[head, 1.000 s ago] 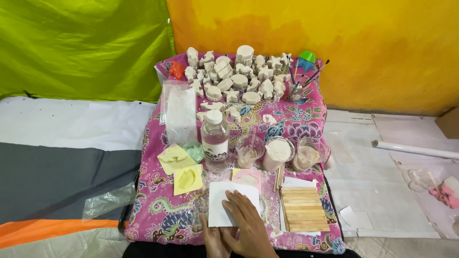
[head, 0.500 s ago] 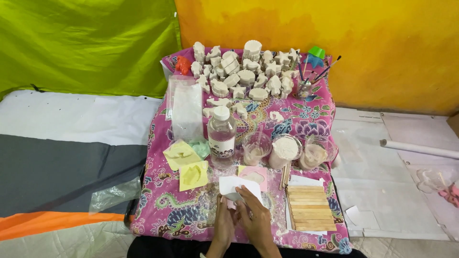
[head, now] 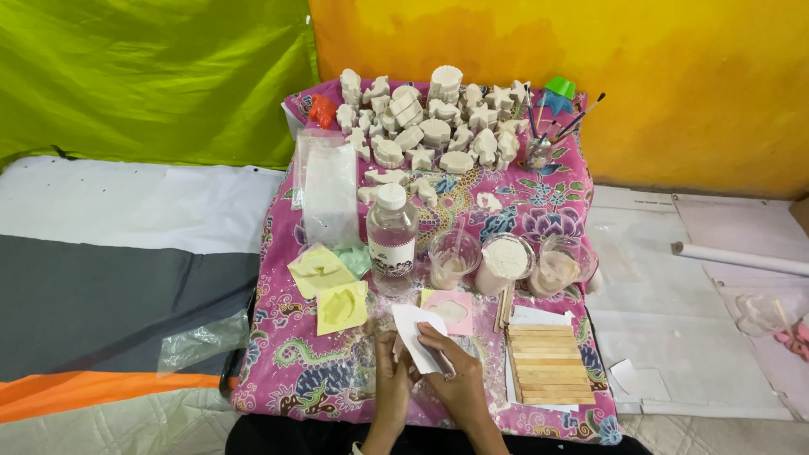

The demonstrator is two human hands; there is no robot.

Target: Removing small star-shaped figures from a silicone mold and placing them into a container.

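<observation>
While I watch, my left hand and right hand both pinch the folded white paper sheet, tilted up-left, just below the clear plastic bottle.

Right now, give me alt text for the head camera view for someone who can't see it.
Two hands, left hand and right hand, hold a white sheet of paper over a pink patterned cloth. Beyond them stand a clear bottle, plastic cups, yellow moulds, wooden sticks and many white plaster figures.

Bottle, cups — plaster figures.
</observation>
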